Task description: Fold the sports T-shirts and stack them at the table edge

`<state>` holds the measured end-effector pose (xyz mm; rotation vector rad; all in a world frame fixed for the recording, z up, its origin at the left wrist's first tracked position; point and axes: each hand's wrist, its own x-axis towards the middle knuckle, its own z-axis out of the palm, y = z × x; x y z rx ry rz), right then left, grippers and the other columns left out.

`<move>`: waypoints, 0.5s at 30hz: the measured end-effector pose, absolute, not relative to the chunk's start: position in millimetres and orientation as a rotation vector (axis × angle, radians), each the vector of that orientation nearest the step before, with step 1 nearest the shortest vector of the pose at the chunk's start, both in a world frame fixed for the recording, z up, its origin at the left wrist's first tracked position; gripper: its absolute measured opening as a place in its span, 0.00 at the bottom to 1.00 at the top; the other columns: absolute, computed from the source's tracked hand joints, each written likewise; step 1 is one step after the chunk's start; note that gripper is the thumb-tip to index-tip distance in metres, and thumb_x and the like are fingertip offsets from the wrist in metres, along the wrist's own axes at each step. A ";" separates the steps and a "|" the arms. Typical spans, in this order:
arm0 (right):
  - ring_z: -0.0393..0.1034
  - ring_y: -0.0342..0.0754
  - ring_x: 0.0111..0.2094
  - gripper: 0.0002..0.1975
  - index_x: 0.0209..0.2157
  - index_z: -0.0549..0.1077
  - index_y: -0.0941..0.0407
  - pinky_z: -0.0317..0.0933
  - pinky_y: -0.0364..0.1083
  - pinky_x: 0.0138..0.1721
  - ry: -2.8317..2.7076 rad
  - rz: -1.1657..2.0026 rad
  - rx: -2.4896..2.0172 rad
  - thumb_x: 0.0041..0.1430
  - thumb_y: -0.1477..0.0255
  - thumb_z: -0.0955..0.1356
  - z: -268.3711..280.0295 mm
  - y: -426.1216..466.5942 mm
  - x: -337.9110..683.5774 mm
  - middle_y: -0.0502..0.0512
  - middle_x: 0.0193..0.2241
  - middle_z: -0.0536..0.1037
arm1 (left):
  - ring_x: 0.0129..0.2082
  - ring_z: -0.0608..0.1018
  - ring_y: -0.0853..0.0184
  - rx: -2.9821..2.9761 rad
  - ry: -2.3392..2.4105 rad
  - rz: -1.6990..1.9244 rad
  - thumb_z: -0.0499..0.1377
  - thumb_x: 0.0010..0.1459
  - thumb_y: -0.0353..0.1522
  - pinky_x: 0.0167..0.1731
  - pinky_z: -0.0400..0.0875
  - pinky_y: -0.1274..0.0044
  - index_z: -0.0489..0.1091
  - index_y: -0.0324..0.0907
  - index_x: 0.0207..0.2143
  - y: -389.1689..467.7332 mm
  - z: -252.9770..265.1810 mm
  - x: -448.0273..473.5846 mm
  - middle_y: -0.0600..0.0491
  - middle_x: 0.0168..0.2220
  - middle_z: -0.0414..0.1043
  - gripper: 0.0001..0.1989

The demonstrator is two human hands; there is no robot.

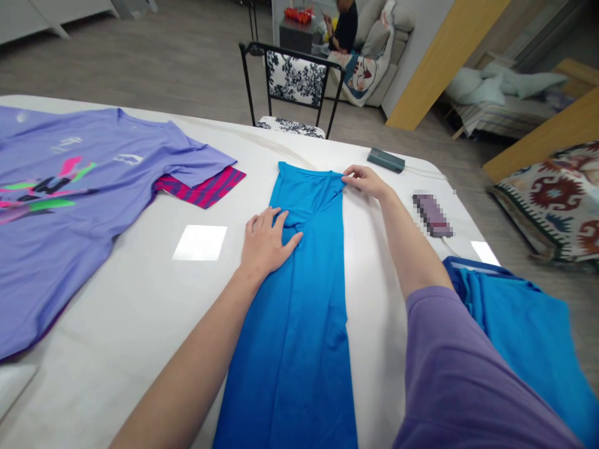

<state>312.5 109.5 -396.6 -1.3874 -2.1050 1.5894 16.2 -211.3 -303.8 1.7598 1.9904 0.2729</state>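
Note:
A blue garment (313, 280), folded into a long strip, lies on the white table (154, 312) in front of me. My left hand (269, 240) rests on its left side with the fingers spread. At the strip's far right corner, my right hand (367, 181) pinches the edge of the cloth between thumb and fingers. Some creases run across the fabric between the two hands. The strip's near end runs out of the bottom of the view.
Left lies a lavender T-shirt (98, 181) over a striped red and purple cloth (206, 187). A dark green box (386, 159) and a phone (433, 215) are at the right, near more blue clothing (519, 324). Beyond stands a chair (296, 78); a person (345, 28) sits farther back.

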 end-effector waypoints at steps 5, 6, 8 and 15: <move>0.61 0.50 0.32 0.38 0.46 0.75 0.49 0.63 0.48 0.36 -1.970 1.363 -1.285 0.58 0.29 0.73 -409.2 113.3 292.0 0.49 0.28 0.64 | 0.81 0.62 0.43 1.770 1.984 0.223 0.53 0.77 0.56 0.80 0.53 0.46 0.64 0.46 0.80 -207.3 -303.5 18.8 0.39 0.80 0.62 0.39; 0.60 0.51 0.33 0.37 0.46 0.75 0.49 0.63 0.49 0.37 -1.992 1.339 -1.302 0.59 0.29 0.73 -410.8 114.6 287.2 0.49 0.28 0.63 | 0.81 0.62 0.42 1.768 1.987 0.219 0.53 0.77 0.57 0.80 0.53 0.46 0.64 0.46 0.79 -207.1 -303.0 19.3 0.38 0.80 0.61 0.39; 0.62 0.52 0.34 0.35 0.46 0.77 0.50 0.65 0.50 0.40 -2.065 1.299 -1.339 0.63 0.32 0.72 -413.8 115.8 281.1 0.50 0.29 0.66 | 0.80 0.63 0.41 1.763 1.998 0.214 0.55 0.76 0.57 0.80 0.53 0.45 0.65 0.46 0.79 -207.4 -302.1 20.1 0.37 0.80 0.61 0.40; 0.70 0.57 0.44 0.18 0.48 0.82 0.55 0.69 0.57 0.55 -2.459 1.093 -1.362 0.69 0.55 0.70 -422.9 110.7 292.1 0.59 0.41 0.81 | 0.79 0.65 0.38 1.761 2.043 0.260 0.58 0.73 0.58 0.78 0.55 0.45 0.65 0.42 0.77 -209.2 -306.8 21.5 0.33 0.77 0.64 0.42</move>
